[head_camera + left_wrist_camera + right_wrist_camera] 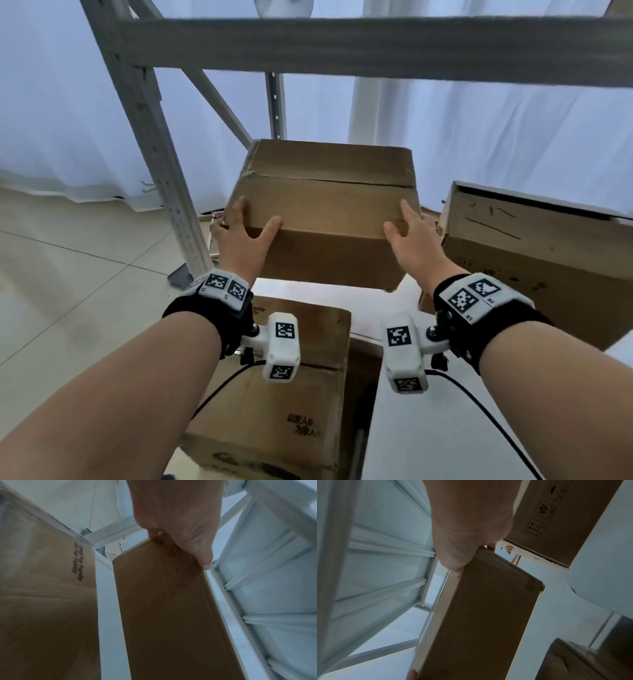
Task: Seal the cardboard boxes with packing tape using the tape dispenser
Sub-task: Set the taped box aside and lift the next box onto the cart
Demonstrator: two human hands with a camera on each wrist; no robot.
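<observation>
Cardboard box [325, 205] held in the air between both hands. Left hand [241, 233] grips its left near corner, thumb on top; right hand [412, 236] grips its right near corner. Flaps closed. Second box [274, 394] below the wrists; third box [534, 257] just right of the right hand.

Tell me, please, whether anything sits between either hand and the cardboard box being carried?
Nothing visible does: the left hand and right hand both grip the carried box directly at its near corners.
</observation>
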